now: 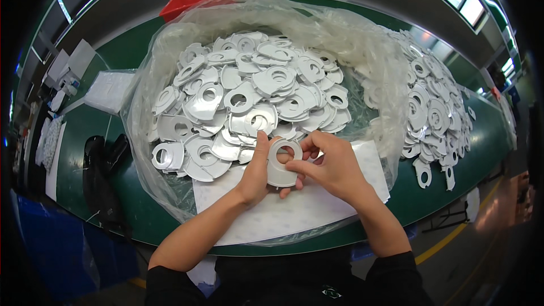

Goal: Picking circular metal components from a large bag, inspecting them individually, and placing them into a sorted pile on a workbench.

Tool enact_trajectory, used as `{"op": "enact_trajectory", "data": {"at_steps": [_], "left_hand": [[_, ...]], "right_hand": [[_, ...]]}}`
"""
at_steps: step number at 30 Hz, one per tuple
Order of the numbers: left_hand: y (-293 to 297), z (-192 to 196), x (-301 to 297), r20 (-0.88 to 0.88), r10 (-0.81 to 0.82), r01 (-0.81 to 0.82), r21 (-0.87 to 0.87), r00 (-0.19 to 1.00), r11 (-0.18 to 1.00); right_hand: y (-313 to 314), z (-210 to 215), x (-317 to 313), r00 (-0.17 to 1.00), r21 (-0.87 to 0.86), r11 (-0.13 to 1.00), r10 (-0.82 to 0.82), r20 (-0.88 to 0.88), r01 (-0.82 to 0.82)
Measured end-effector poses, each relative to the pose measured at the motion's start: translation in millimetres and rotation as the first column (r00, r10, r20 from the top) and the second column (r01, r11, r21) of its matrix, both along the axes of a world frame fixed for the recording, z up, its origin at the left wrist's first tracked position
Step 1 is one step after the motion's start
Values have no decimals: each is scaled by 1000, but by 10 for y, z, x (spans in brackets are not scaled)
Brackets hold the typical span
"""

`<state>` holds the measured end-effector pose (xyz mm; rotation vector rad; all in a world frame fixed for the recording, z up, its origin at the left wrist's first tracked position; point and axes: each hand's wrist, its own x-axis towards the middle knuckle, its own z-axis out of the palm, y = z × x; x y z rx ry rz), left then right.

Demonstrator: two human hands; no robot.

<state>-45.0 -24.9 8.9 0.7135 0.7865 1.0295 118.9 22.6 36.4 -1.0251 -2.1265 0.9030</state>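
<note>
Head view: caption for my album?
Left hand and right hand hold a pale ringed plate before similar plates heaped in a plastic bag.

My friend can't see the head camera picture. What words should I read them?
A person's left hand and right hand hold a whitish part with a round hole above white sheets. Behind, open clear plastic surrounds a heap of similar parts; another heap lies right, on the green table.

Ahead: the heap of grey parts [275,79] stands before the fingers [304,167]; a plastic bag [143,73] surrounds it.
Near side: low passage over the white sheet [249,221].
Right: second heap [436,114] obstructs; bare bench [416,207] before it.
</note>
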Motion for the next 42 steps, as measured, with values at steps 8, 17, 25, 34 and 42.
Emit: {"op": "enact_trajectory", "data": {"at_steps": [8, 17, 25, 34, 42], "left_hand": [[33, -7, -85, 4, -116, 117, -37, 993, 993], [98, 164, -275, -164, 90, -27, 352, 982, 935], [303, 194, -632, -516, 855, 289, 812, -53, 507], [405, 91, -805, -474, 879, 122, 871, -48, 476], [239, 347, -714, -260, 795, -451, 708, 549, 543]], "right_hand": [[-66, 1, -48, 994, 105, 992, -74, 82, 65], [310, 168, 326, 842, -440, 893, -310, -441, 99], [551, 462, 832, 291, -429, 818, -548, -784, 383], [7, 97, 57, 953, 158, 942, 302, -3, -297], [-460, -30, -138, 713, 49, 753, 596, 369, -656]]}}
